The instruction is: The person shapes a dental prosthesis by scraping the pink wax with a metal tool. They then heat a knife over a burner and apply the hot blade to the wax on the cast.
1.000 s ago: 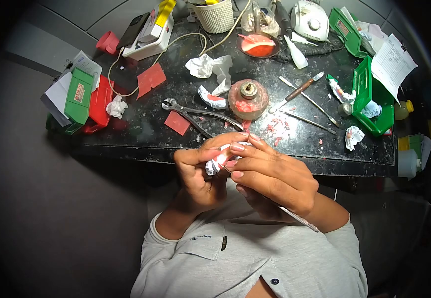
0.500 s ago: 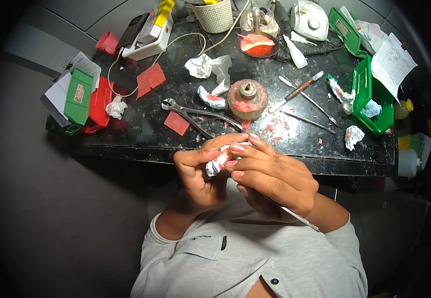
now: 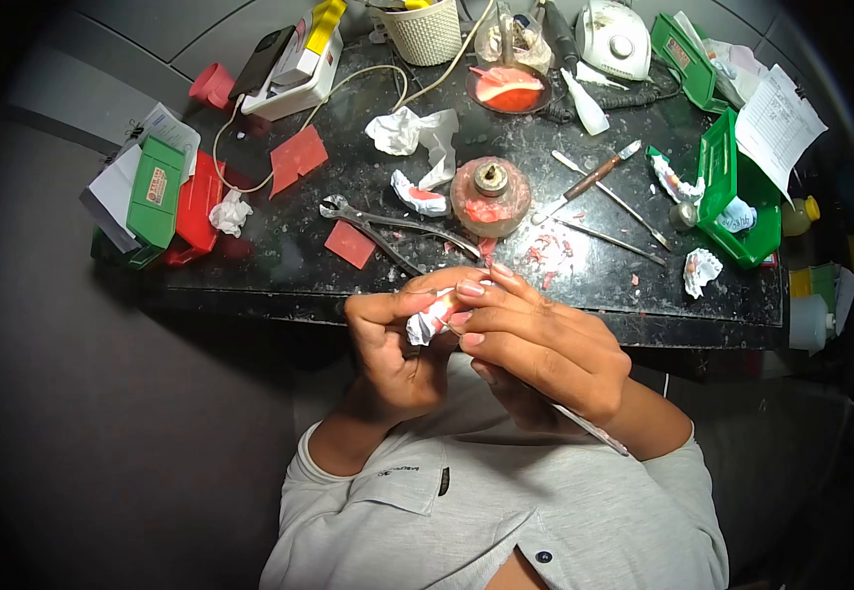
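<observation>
One slim tool (image 3: 589, 428), diagonal, butt lower right

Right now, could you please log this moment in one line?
left hand: holds white piece | right hand: holds tool | pliers: on bench

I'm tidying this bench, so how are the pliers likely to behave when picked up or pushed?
The pliers look like bare metal, so they would probably feel stiff and fairly heavy for their size. Their spread handles may swing about the joint when lifted. Lying flat, they seem likelier to slide than roll.
</observation>
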Demonstrator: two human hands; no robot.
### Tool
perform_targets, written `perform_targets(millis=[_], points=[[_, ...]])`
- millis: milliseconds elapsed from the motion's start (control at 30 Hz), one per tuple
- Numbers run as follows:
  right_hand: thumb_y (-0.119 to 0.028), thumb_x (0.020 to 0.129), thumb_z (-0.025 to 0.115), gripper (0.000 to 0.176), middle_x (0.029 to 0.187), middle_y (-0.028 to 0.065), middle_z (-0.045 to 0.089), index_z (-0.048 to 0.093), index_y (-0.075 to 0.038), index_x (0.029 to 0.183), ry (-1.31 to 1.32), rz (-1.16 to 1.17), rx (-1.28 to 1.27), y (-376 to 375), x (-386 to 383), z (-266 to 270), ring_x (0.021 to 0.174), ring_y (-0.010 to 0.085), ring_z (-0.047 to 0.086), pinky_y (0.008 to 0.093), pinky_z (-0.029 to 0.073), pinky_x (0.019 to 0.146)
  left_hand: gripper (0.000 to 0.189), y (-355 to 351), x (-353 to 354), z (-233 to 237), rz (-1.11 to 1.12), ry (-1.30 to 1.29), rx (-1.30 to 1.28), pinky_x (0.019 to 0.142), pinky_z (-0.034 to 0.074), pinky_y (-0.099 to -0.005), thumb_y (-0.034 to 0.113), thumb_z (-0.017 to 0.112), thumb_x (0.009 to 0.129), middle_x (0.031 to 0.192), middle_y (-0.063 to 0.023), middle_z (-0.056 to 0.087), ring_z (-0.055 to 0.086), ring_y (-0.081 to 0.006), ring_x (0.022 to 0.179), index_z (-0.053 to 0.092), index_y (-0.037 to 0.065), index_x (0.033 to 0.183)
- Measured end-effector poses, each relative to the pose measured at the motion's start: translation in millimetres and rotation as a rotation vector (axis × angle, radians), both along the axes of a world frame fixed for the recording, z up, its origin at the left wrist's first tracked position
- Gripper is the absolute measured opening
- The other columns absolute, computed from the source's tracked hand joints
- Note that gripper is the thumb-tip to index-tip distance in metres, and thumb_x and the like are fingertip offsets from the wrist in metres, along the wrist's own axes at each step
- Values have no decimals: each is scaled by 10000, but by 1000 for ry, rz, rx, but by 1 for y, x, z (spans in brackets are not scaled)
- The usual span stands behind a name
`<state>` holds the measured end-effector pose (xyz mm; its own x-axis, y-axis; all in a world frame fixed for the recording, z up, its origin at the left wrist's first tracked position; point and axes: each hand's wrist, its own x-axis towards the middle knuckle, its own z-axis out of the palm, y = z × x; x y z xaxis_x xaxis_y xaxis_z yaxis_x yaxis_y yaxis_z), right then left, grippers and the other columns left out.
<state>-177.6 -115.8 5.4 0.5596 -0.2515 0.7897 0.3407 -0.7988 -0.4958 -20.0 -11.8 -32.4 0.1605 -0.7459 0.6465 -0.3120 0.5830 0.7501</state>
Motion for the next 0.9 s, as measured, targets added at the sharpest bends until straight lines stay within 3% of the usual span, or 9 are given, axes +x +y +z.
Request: perform_targets(millis=[400, 467, 600, 667, 900], points=[[18, 834, 723, 233, 1091, 222, 714, 695, 84, 1056, -8, -10, -44, -3, 1, -3, 1109, 378, 708, 517, 551, 999, 409, 6, -2, -1, -10, 80, 32, 990, 545, -415, 25, 621, 994, 1269, -327, 578, 649, -314, 1161, 309, 37, 1258], [20, 830, 724, 240, 1090, 227, 712, 693, 88, 1059, -12, -16, -50, -3, 2, -5, 1105, 382, 708, 516, 556, 992, 455, 9, -6, -1, 132, 108, 90, 950, 533, -342, 209, 695, 984, 1201, -258, 638, 661, -227, 1079, 355, 11, 1214], [26, 814, 727, 267, 1082, 242, 706, 687, 97, 1068, -15, -17, -62, -4, 2, -5, 1089, 387, 711, 514, 570, 970, 458, 7, -5, 0, 151, 110, 84, 945, 535, -334, 220, 696, 983, 1192, -250, 647, 666, -220, 1071, 360, 6, 1209], [27, 810, 727, 273, 1079, 245, 705, 686, 99, 1071, -15, -15, -62, -5, 2, -6, 1085, 389, 711, 514, 571, 969, 413, 6, 0, 0, 24, 47, 47, 954, 563, -365, 35, 624, 994, 1276, -313, 592, 665, -275, 1134, 312, 26, 1263], [38, 808, 733, 273, 1071, 246, 702, 680, 105, 1067, -38, -24, -52, -5, 3, -7, 1057, 401, 716, 506, 582, 950, 419, 7, -1, 0, 39, 40, 64, 958, 562, -364, 33, 634, 989, 1275, -313, 596, 665, -275, 1140, 315, 22, 1260]])
